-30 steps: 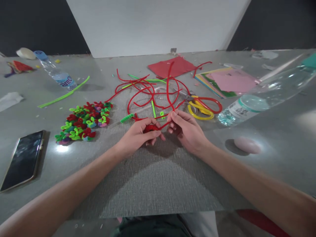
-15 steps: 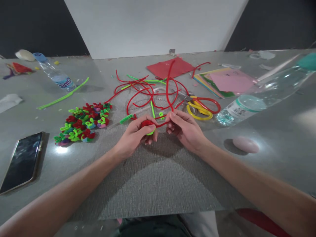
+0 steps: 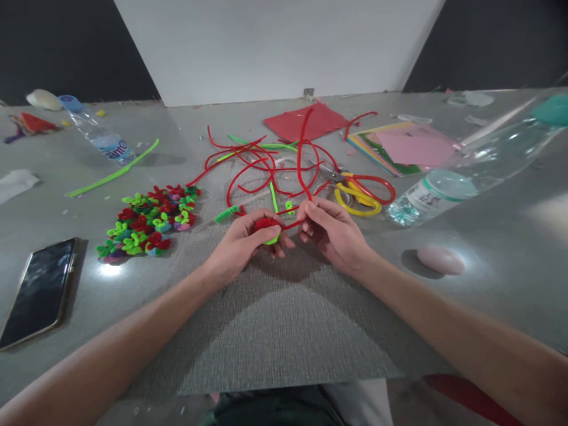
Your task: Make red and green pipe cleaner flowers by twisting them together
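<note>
Between thumb and fingers, my left hand pinches a small red and green coiled pipe-cleaner piece. A red pipe cleaner runs from that piece to my right hand, whose thumb and forefinger grip it; its free end rises upward. Beyond my hands lies a loose tangle of red pipe cleaners with a few green ones. A coiled green pipe cleaner rests just beyond my left hand. Scissors with red and yellow handles lie past my right hand.
At left are a cluster of small pipe-cleaner flowers, a phone, a green pipe cleaner and a water bottle. To the right lie a large bottle, a pinkish oval object and coloured sheets. Red sheet behind.
The fingers of my left hand have shifted slightly around the coiled piece, with the lower fingertips stretching a little to the right. My right hand keeps its grip in nearly the same place.
</note>
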A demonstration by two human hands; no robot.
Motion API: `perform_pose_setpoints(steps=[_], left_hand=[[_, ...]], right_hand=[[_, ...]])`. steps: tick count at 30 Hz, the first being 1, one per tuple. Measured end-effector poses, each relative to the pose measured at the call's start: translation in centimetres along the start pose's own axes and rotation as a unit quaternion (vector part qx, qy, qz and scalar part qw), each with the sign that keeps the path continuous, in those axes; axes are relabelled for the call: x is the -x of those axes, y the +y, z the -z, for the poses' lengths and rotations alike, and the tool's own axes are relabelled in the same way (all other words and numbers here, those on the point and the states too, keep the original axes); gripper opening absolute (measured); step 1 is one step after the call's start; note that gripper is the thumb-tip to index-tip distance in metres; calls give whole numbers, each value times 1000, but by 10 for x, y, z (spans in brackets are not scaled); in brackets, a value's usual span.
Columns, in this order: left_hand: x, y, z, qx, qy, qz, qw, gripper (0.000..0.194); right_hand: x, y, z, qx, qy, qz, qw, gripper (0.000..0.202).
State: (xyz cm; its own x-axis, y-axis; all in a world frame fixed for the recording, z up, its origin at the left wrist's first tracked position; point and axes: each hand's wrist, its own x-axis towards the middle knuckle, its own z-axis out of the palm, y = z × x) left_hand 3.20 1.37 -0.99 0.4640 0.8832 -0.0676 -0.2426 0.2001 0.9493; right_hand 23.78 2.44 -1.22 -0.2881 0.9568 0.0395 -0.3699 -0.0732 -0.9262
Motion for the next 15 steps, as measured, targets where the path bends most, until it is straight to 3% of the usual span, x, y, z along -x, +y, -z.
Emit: perform_pose_setpoints(steps=[6, 15], left_hand=[[1, -1, -2, -23, -6, 30, 999, 29], [1, -1, -2, -52, -19, 23, 998, 25]], right_hand=[[-1, 0, 0, 6, 8, 8, 1000, 32], [-1, 0, 0, 12, 16, 13, 1000, 31]])
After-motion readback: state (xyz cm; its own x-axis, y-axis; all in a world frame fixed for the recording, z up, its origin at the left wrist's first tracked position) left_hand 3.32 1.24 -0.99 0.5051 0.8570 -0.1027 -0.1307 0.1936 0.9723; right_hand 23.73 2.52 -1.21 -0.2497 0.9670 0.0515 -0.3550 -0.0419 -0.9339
